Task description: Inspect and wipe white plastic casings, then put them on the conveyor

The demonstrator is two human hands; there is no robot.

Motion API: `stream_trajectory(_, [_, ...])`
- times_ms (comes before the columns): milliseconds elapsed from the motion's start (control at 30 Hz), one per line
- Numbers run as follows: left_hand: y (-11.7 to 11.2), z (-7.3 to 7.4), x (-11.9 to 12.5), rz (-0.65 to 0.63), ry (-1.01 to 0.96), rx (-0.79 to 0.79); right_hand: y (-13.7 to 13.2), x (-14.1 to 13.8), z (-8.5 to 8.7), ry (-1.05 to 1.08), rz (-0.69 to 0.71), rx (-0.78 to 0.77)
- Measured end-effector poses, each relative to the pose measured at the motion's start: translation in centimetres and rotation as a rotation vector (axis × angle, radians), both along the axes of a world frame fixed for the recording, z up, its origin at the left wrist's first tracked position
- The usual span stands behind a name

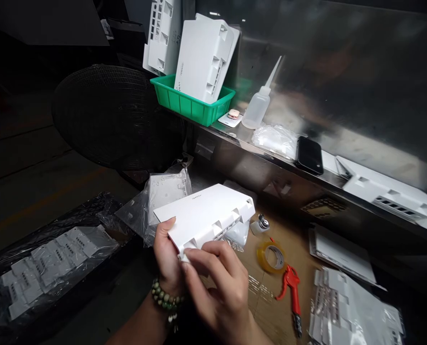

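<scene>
I hold a flat white plastic housing (206,211) over a cardboard-covered bench (267,297). My left hand (166,258), with a bead bracelet at the wrist, grips its near left end from below, thumb on the top face. My right hand (220,282) is curled against the housing's near edge, fingertips pinching at the corner by the vent slots. Behind the housing lies a clear bag of white parts (163,191).
A green basket (190,103) with upright white housings stands on a metal shelf, beside a squeeze bottle (258,103), a black phone (309,155) and another housing (389,194). A tape roll (273,256), a red tool (292,287), bagged parts (51,263) and a black fan (109,115) surround me.
</scene>
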State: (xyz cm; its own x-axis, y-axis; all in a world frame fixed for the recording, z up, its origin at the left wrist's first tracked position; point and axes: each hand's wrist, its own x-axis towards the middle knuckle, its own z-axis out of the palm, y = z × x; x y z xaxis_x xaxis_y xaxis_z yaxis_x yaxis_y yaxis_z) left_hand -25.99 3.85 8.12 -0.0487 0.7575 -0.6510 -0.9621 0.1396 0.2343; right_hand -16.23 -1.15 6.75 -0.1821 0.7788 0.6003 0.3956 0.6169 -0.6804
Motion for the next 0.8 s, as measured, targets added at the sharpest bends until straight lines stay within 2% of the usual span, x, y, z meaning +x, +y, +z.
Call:
stream_trajectory(200, [-0.2, -0.1, -0.1, 0.009, -0.016, 0.037, 0.2, -0.3, -0.1, -0.002, -0.038, 0.022])
stream_trajectory(333, [-0.3, -0.4, -0.4, -0.032, -0.029, -0.032, -0.4, 0.1, 0.8, 0.06, 0.119, -0.031])
stream_trajectory(400, [-0.2, -0.4, -0.9, -0.018, 0.042, -0.023, -0.6, 1.5, 1.0, 0.142, 0.13, -0.1])
stream_trajectory(467, [-0.2, -0.3, -1.7, 0.002, 0.129, -0.012, -0.4, 3.9, 0.7, 0.22, -0.021, -0.147])
stream_trajectory(567, [-0.1, -0.3, -3.1, -0.032, 0.179, -0.035, 0.4, 8.4, -0.4, 0.312, -0.367, -0.141])
stream_trajectory(633, [0.0, -0.6, -3.8, -0.067, 0.206, -0.049, 1.0, 10.9, -1.2, 0.34, -0.538, -0.142])
stream_trajectory(700, [0.2, -1.0, -4.1, -0.077, 0.247, -0.056, 1.3, 12.5, -1.6, 0.348, -0.624, -0.149])
stream_trajectory(800, [0.3, -1.4, -4.2, -0.082, 0.286, -0.059, 1.2, 13.0, -1.7, 0.371, -0.628, -0.159])
